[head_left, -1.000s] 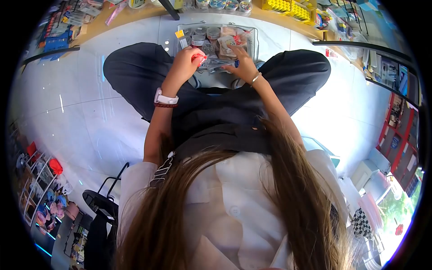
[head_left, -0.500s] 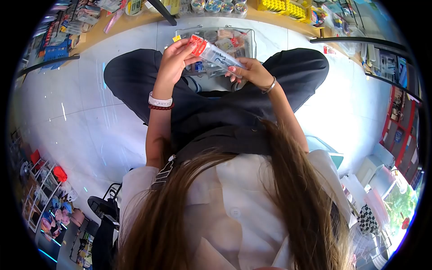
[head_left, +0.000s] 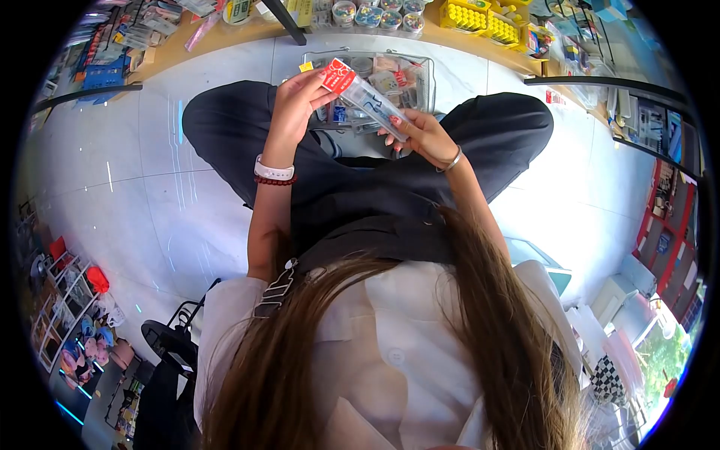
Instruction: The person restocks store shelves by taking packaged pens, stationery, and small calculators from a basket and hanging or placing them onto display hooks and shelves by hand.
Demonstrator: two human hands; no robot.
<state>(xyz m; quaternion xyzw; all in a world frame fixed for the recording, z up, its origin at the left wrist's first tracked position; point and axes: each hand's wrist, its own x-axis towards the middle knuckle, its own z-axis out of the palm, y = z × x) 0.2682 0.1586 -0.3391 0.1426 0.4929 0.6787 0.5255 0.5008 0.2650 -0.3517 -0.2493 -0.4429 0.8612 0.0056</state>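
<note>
A long clear plastic packet (head_left: 375, 103) with a red header card is held slantwise between both hands, above the wire basket. Its contents look dark and bluish, but I cannot make out what they are. My left hand (head_left: 297, 103) pinches the red header end. Round the lower, clear end are closed the thumb and fingers of my right hand (head_left: 424, 138). Behind the packet stands the wire basket (head_left: 430, 84), filled with small packaged goods.
A wooden shelf (head_left: 442, 46) runs along the far side, bearing round tubs (head_left: 368, 16) of small colourful pieces and yellow boxes (head_left: 501, 28). My bent knees flank the basket on the tiled floor (head_left: 142, 195). A black bag (head_left: 169, 341) lies at lower left; red shelving (head_left: 670, 232) stands at right.
The packet's red header has turned more toward me, and its printing shows more plainly. Both hands keep their hold. The whole view has shifted slightly.
</note>
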